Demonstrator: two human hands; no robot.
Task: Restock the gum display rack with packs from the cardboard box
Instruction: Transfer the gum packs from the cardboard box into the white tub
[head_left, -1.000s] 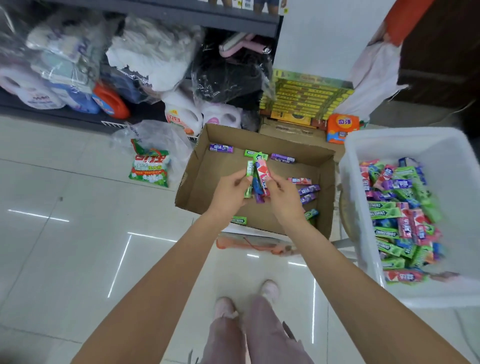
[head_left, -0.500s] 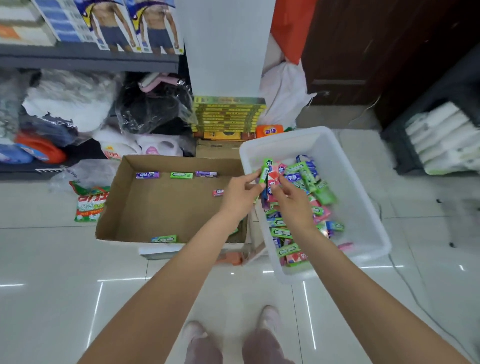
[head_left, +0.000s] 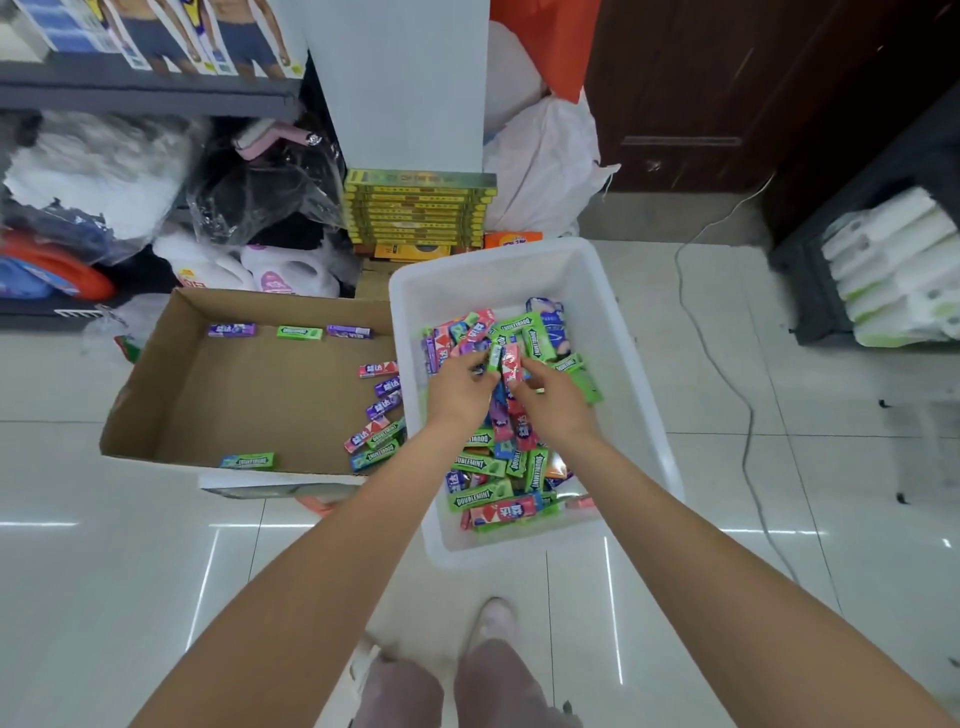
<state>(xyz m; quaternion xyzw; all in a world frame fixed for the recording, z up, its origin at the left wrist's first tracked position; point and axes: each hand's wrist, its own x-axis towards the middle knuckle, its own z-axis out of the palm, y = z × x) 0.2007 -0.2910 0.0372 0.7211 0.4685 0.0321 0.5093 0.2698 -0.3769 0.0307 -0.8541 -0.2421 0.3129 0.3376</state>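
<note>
While both hands clamp a bunch of upright gum packs together, left hand and right hand hover directly above the white bin, right of the cardboard box.

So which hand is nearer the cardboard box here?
Left. The left hand holds gum packs over the white bin, just past the cardboard box edge; the right hand is farther over the bin.
</note>
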